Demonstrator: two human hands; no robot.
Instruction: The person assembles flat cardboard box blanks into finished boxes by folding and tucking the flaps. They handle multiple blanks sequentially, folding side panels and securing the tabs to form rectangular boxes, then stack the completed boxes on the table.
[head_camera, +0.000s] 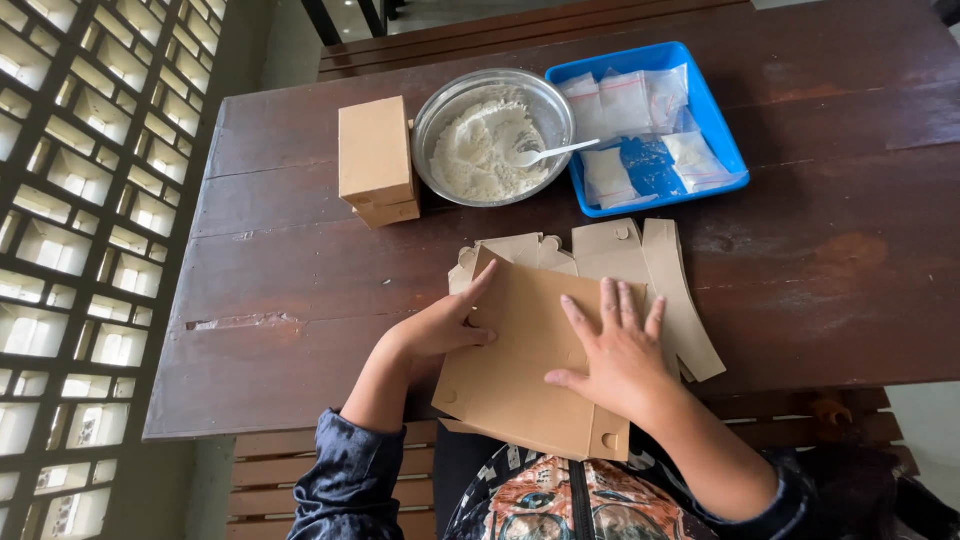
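Flat brown cardboard box blank (520, 370) lying tilted at table's (300, 300) near edge

Flat carton stack (690, 310) partly under top carton (520, 370).

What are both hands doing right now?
Left hand: open, touching the left edge of the flat cardboard box.
Right hand: open, pressed flat on it.

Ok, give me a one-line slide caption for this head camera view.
Left hand and right hand press a flat cardboard box blank on a wooden table.
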